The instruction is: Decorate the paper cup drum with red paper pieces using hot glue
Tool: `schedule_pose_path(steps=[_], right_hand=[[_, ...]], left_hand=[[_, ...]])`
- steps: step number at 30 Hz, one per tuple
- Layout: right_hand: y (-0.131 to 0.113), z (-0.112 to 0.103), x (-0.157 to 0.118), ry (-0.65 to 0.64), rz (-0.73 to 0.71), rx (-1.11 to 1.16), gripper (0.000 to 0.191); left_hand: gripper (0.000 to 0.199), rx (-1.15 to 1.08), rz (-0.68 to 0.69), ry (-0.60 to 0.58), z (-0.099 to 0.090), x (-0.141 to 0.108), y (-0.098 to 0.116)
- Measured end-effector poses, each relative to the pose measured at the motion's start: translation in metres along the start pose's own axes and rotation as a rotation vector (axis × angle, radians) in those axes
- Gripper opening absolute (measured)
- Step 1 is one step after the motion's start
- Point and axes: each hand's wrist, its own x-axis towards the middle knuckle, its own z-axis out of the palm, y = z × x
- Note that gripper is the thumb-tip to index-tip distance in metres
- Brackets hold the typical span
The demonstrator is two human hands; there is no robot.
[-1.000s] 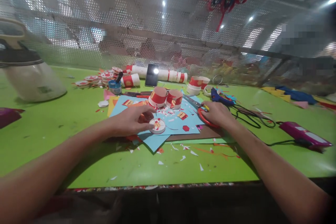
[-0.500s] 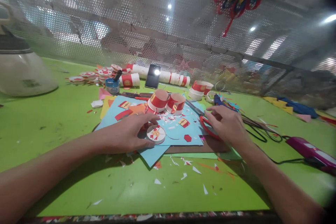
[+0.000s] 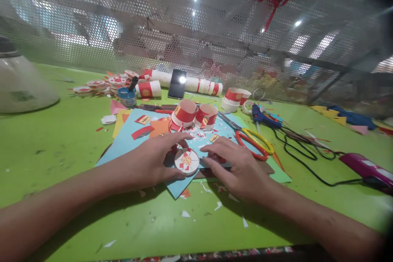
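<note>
My left hand (image 3: 159, 155) has its thumb and fingers curved round the left side of a round white cup base (image 3: 186, 161), which bears red pieces and a gold pattern on top. To its right, my right hand (image 3: 235, 163) has its fingers apart and nothing in them, close to the disc's edge. Beneath both lie blue paper sheets (image 3: 121, 147). Two cut red-and-white paper cups, a left one (image 3: 184, 114) and a right one (image 3: 206, 117), stand just behind. Scissors with red and yellow handles (image 3: 253, 143) lie open beyond my right hand.
A blue glue gun (image 3: 265, 116) with its cord lies at right, near a purple device (image 3: 367, 170). Behind are a phone (image 3: 177, 84), a blue jar (image 3: 127, 96) and stacked white-and-red discs (image 3: 117, 82). Paper scraps (image 3: 186, 214) litter the green table (image 3: 147, 229).
My right hand has moved left from beside the scissors handles to the disc. My left hand still holds the disc, now tilted a little more toward me. The view has shifted slightly.
</note>
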Motion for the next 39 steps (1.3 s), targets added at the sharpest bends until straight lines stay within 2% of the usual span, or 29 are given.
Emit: schedule_pose_path(steps=[3,7,11,15,21,25,28,33,36,39], right_hand=[[-0.006,0.003,0.010,-0.034,0.014,-0.009,0.017],[-0.009,0.004,0.017,0.023,0.139,0.084,0.015],[-0.011,0.005,0.014,-0.027,0.276,0.353,0.022],[-0.010,0.007,0.009,-0.083,0.390,0.704,0.021],[-0.008,0.009,0.009,-0.045,0.480,0.859,0.022],[-0.007,0.007,0.011,-0.048,0.516,0.885,0.030],[-0.008,0.007,0.012,-0.057,0.593,0.953,0.034],[-0.007,0.006,0.012,-0.042,0.747,1.124,0.033],[-0.006,0.007,0.012,-0.020,0.754,1.206,0.031],[-0.007,0.008,0.011,-0.010,0.725,1.260,0.029]], left_hand=[[0.073,-0.040,0.042,0.033,0.002,-0.001,-0.001],[0.069,-0.054,0.131,0.102,0.002,-0.004,-0.005],[0.065,0.028,0.232,0.195,0.001,-0.008,-0.004],[0.060,0.079,0.352,0.232,0.001,-0.009,0.000],[0.055,0.093,0.411,0.270,0.005,-0.011,0.007],[0.055,0.101,0.388,0.261,0.006,-0.012,0.008],[0.057,0.052,0.324,0.243,0.006,-0.009,0.006],[0.057,-0.276,0.105,0.186,0.009,-0.001,0.005],[0.060,-0.454,-0.016,0.099,0.009,0.001,0.010],[0.065,-0.501,-0.089,0.033,0.010,0.000,0.016]])
